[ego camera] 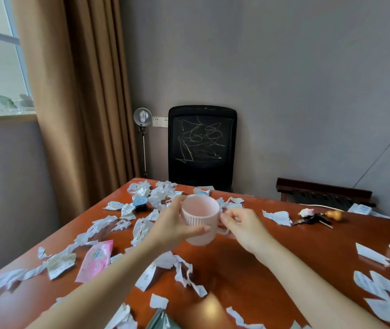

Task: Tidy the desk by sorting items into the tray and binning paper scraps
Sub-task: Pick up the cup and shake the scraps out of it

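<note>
A ribbed pink mug (199, 216) is held above the reddish-brown desk (248, 264), tilted so its empty inside faces me. My left hand (172, 227) wraps around its body from the left. My right hand (241, 225) pinches the handle on the right. Torn white paper scraps (179, 269) lie scattered over most of the desk. A pink packet (95, 260) lies flat at the left. A bunch of keys with charms (317, 216) rests at the right. A small dark object with a light blue lid (139, 204) sits among scraps at the back left. No tray or bin is in view.
A black office chair (202, 146) stands behind the desk's far edge. A brown curtain (77, 91) hangs at the left beside a window. A small lamp on a pole (143, 119) stands by the wall. A dark wooden rack (324, 193) sits at the back right.
</note>
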The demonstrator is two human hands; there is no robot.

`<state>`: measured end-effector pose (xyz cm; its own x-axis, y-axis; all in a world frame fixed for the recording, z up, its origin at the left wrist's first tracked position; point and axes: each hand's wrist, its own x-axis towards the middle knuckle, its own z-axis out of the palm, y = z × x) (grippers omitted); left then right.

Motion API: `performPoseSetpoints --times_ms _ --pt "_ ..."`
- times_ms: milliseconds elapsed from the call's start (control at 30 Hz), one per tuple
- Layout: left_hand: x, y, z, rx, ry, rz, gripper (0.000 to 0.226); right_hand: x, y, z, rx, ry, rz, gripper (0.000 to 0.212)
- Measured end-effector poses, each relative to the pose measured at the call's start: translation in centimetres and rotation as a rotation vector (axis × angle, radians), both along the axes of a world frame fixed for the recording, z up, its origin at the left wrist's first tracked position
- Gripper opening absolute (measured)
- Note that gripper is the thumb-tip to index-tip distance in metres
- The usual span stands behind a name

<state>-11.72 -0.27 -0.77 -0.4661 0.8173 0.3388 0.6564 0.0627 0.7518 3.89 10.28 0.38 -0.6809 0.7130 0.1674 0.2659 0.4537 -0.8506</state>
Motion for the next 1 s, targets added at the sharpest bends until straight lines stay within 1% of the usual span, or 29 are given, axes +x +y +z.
performPoseSetpoints --times_ms 100,300,467,533,633,833,1000 --pt "-0.7 -1.2 2.6 0.089 -0.006 0.013 0.062 -1.4 -0.9 1.8 -0.046 0.07 0.051 0.023" --pt "-4.5 -5.3 5.1 0.125 0.066 0.154 0.064 -6.3 -3.6 4.6 -0.049 0.133 0.162 0.02" --pt "-9.7 -9.3 5.8 0.04 0.071 0.263 0.07 -13.3 -6.0 4.7 -0.028 0.099 0.221 0.025" --pt "-11.9 -10.6 5.7 -0.009 0.093 0.294 0.069 -16.3 -6.8 4.1 -0.058 0.072 0.24 0.025" --pt "-14.6 -11.8 4.8 -0.072 0.109 0.344 0.067 -20.0 -7.6 2.5 -0.05 0.035 0.272 0.025" --pt "-19.4 -13.1 2.8 -0.113 0.112 0.448 0.059 -25.4 -8.8 0.2 -0.111 0.038 0.331 0.022" --pt "-22.2 -14.1 1.2 -0.157 0.082 0.503 0.064 -28.7 -9.7 -1.0 -0.086 -0.007 0.366 0.022"
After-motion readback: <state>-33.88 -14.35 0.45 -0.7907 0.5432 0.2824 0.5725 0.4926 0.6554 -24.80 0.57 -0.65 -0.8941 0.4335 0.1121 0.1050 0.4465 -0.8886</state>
